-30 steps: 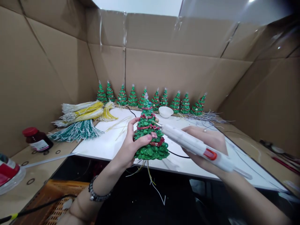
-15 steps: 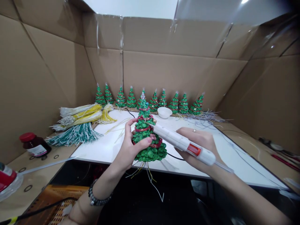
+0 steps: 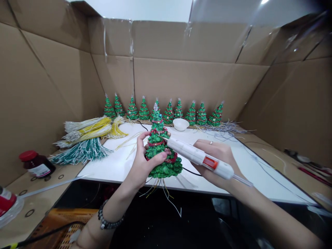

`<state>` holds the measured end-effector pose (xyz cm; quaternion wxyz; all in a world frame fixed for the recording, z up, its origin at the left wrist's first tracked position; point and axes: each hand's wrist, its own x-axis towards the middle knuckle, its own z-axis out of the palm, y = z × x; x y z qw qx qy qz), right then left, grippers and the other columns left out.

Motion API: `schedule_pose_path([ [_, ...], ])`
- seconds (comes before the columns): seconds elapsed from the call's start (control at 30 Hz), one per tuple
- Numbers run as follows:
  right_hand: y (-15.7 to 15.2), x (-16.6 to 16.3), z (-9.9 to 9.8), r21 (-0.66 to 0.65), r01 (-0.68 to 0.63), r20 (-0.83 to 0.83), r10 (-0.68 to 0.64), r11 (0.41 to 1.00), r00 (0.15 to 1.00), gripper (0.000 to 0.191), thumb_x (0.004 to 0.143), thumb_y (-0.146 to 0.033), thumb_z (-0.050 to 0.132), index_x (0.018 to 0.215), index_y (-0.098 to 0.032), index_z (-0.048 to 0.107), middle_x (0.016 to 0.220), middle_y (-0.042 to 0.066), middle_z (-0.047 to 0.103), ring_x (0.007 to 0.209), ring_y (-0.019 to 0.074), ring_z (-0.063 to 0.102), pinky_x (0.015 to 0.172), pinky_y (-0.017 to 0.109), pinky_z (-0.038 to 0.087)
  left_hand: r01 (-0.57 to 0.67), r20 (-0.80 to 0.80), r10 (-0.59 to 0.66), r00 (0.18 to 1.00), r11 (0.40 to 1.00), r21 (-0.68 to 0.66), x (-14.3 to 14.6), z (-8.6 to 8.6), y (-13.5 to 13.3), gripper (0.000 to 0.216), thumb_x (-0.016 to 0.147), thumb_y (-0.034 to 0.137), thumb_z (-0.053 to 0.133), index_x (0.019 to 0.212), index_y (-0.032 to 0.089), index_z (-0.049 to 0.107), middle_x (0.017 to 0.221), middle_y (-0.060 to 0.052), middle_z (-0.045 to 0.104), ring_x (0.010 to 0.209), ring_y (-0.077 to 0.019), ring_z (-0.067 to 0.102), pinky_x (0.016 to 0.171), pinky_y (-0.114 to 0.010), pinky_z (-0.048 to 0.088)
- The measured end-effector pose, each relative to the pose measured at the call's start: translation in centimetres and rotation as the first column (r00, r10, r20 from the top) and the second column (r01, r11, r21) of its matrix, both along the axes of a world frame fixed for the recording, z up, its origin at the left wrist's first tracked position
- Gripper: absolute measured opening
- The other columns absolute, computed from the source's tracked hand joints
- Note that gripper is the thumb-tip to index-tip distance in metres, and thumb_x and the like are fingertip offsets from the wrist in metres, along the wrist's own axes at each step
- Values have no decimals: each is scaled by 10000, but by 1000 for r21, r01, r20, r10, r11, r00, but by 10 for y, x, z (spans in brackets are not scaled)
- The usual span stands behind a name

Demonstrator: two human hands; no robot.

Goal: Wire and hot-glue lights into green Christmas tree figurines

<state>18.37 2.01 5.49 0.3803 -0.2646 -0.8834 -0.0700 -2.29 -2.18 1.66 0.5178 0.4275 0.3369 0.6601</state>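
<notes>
A green miniature Christmas tree [image 3: 163,167] with red garland and a clear topper stands upright in my left hand [image 3: 145,160]. My thumb presses its front and the fingers wrap behind its left side. Thin white and yellow wires [image 3: 163,188] hang from its base. My right hand [image 3: 216,155] is closed around a white hot glue gun [image 3: 189,152] with an orange-red window. A clear glue stick [image 3: 242,180] sticks out of its rear. The nozzle points left at the tree's upper middle, at or very near the surface; I cannot tell if it touches.
Several similar trees [image 3: 191,114] line the back by the cardboard wall [image 3: 197,41]. A white bowl [image 3: 181,124] sits before them. Wire bundles [image 3: 85,129] and a red-capped jar [image 3: 37,164] lie left. Loose wires [image 3: 225,128] spread at back right. An orange basket [image 3: 58,214] is below left.
The whole view has shifted slightly. Both hands keep their holds, and the glue gun's nozzle stays at about the same spot on the tree.
</notes>
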Motion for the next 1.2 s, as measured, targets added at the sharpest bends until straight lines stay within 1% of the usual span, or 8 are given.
schedule_pose_path([
  [0.2, 1, 0, -3, -32, 3, -8, -3, 999, 1000, 199, 696, -162, 517, 641, -229, 338, 580, -49, 392, 479, 108, 404, 485, 217, 297, -7, -4, 7, 1000, 1000, 5, 0, -1, 1, 818, 659, 349, 864, 1302, 311, 360, 1112, -50, 630, 905, -228, 698, 800, -380, 589],
  [0.37, 3, 0, -5, -54, 0, -11, -1, 999, 1000, 229, 681, -160, 519, 655, -233, 304, 581, -50, 380, 488, 111, 396, 496, 220, 281, -5, -12, 5, 1000, 1000, 0, 0, -1, 2, 820, 659, 353, 861, 1308, 312, 360, 1123, -51, 620, 910, -229, 697, 802, -384, 590],
  [0.6, 1, -1, -3, -47, 1, -16, -2, 999, 1000, 219, 687, -157, 508, 644, -232, 307, 567, -51, 379, 471, 106, 392, 484, 212, 283, -16, -17, 16, 1000, 1000, -2, -1, -3, 3, 838, 646, 362, 868, 1314, 313, 365, 1131, -53, 614, 932, -235, 690, 828, -394, 580],
  [0.87, 3, 0, -6, -52, 0, -41, -2, 999, 999, 212, 667, -163, 517, 646, -230, 317, 580, -46, 392, 488, 110, 397, 494, 215, 281, -2, -11, 2, 1000, 1000, -7, 0, -2, 2, 829, 650, 362, 866, 1304, 317, 359, 1129, -50, 618, 919, -233, 693, 824, -394, 578],
  [1.03, 3, 0, -4, -19, 8, -34, -8, 1000, 999, 237, 664, -160, 510, 654, -237, 287, 568, -53, 360, 475, 112, 381, 489, 217, 274, -14, -23, 13, 1000, 1000, -8, 0, -2, 2, 834, 647, 371, 866, 1309, 312, 361, 1113, -47, 615, 924, -229, 684, 840, -391, 565],
  [1.2, 2, -1, -4, -18, 27, -23, -27, 999, 999, 214, 664, -164, 516, 643, -233, 314, 574, -48, 395, 463, 110, 404, 481, 216, 283, -12, -25, 12, 1000, 1000, -11, 0, -1, 1, 836, 646, 375, 866, 1308, 314, 360, 1116, -47, 611, 931, -229, 679, 852, -395, 556],
])
